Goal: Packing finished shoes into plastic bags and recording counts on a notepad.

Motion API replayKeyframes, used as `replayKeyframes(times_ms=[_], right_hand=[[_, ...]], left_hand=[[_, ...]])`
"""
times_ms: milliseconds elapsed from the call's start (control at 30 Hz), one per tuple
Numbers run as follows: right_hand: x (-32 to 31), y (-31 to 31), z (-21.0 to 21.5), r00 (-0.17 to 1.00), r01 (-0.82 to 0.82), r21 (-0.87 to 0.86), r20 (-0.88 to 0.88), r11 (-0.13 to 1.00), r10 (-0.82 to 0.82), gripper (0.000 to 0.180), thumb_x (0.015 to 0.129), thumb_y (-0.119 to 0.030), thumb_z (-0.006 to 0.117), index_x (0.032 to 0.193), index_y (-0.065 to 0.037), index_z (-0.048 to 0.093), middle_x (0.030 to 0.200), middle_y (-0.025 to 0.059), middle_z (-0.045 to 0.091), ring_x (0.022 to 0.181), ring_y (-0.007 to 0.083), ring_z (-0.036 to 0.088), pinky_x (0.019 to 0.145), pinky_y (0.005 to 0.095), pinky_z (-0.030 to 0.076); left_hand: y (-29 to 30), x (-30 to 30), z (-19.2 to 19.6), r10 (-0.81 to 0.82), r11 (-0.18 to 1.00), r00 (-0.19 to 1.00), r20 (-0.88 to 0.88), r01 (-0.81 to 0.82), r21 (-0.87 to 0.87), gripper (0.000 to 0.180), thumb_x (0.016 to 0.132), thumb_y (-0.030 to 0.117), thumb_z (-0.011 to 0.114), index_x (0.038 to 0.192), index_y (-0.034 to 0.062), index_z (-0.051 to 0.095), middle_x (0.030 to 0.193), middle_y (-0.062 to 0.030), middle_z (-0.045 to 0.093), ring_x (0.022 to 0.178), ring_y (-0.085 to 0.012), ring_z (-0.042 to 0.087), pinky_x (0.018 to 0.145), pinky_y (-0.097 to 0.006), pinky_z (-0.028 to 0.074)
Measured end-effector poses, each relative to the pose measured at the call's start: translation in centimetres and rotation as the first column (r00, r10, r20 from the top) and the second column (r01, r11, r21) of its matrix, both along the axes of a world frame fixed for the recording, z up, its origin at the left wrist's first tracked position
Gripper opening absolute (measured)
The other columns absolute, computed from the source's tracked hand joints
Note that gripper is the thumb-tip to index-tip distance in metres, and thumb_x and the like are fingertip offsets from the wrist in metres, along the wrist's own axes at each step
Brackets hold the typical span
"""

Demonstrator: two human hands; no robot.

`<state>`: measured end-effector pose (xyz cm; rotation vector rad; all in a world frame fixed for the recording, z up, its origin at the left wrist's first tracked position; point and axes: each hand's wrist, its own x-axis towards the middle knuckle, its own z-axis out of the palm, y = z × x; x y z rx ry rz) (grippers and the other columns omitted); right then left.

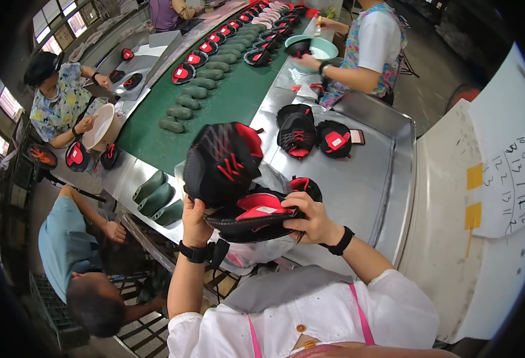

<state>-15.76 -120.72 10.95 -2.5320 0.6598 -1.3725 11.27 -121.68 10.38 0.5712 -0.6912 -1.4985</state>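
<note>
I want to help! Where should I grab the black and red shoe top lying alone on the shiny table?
Probably grab the black and red shoe upper by its open collar rim, coming from the table's bare near side. It lies flat with the red inside facing up, so that edge looks easiest to pinch.

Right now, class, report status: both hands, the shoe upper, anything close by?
Left hand and right hand: each a closed grip on the shoe upper. Upper held above the steel table. Two more uppers lie just beyond.

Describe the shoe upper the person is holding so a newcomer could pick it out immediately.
Start at the steel table right of the green conveyor belt. At its near edge, the left hand and right hand hold a black-and-red shoe upper. Unlike the two uppers lying flat behind, it is lifted and folded open.
</note>
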Motion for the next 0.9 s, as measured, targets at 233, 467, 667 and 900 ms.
replayKeyframes(times_ms=[233,467,667,900], right_hand=[[-4.3,0.1,-2.5,0.986,0.094,0.441,0.084,0.892,-0.145,0.053,0.056,-0.010,0.073,0.105,-0.010,0.052,0.115,0.0185,0.046,0.093,0.0284,0.055,0.076,0.0352,0.047],[-7.6,-2.5,-5.0,0.508,-0.323,0.827,0.562,0.461,-0.653,0.044,0.065,-0.006,0.070,0.101,-0.011,0.046,0.079,0.0013,0.055,0.050,0.0087,0.050,0.036,0.0182,0.035],[-14.2,-1.6,-8.1,0.198,-0.029,0.943,0.330,0.331,-0.923,0.034,0.072,-0.004,0.066,0.098,-0.011,0.047,0.079,0.0046,0.058,0.048,0.0113,0.052,0.030,0.0205,0.032],[-6.4,-1.7,-7.4,0.459,-0.708,0.664,0.690,0.238,-0.559,0.029,0.082,-0.014,0.059,0.108,-0.007,0.051,0.103,0.0066,0.059,0.095,0.0174,0.057,0.087,0.0337,0.046]], left_hand=[[-4.4,-2.7,0.2,-0.263,0.964,0.955,0.136,0.258,0.057,0.039,0.090,0.022,0.052,0.123,0.0035,0.044,0.123,-0.0075,0.051,0.110,-0.0202,0.051,0.094,-0.032,0.040],[-14.8,-13.8,-2.1,-0.451,0.890,0.736,0.505,0.418,0.185,0.041,0.089,0.020,0.053,0.125,0.0042,0.042,0.115,-0.0094,0.055,0.099,-0.0161,0.056,0.075,-0.029,0.046],[-13.8,-9.4,-1.8,-0.026,0.993,0.797,0.603,0.090,-0.076,0.026,0.083,0.012,0.055,0.108,0.0024,0.056,0.089,-0.0053,0.064,0.078,-0.0099,0.059,0.061,-0.021,0.039],[-10.7,7.6,-11.1,-0.172,0.935,-0.277,0.945,0.258,0.246,0.039,0.070,0.028,0.070,0.096,-0.0005,0.064,0.084,-0.0163,0.065,0.079,-0.0245,0.062,0.071,-0.032,0.048]])
